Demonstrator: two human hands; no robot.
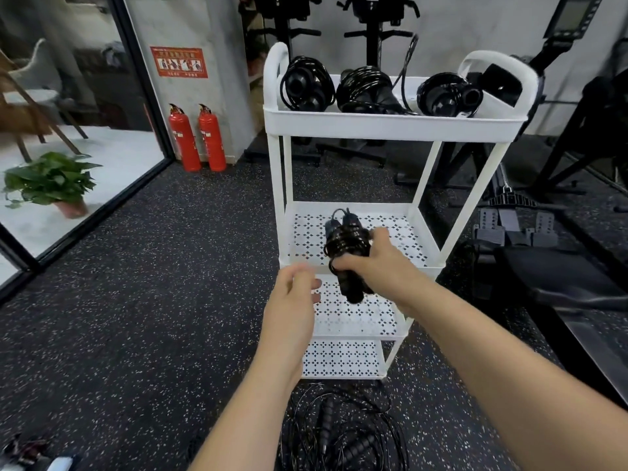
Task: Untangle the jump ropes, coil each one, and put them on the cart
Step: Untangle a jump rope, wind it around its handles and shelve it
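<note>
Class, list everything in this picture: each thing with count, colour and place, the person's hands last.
cart: one, white, centre
coiled ropes: three, black, top shelf
held rope: one, black, at middle shelf
tangled ropes: count unclear, black, floor before cart
extinguishers: two, red, by wall
plant: one, green, left, behind glass
poster: one, red, wall
left hand: one, empty, beside held rope
right hand: one, gripping held rope
</note>
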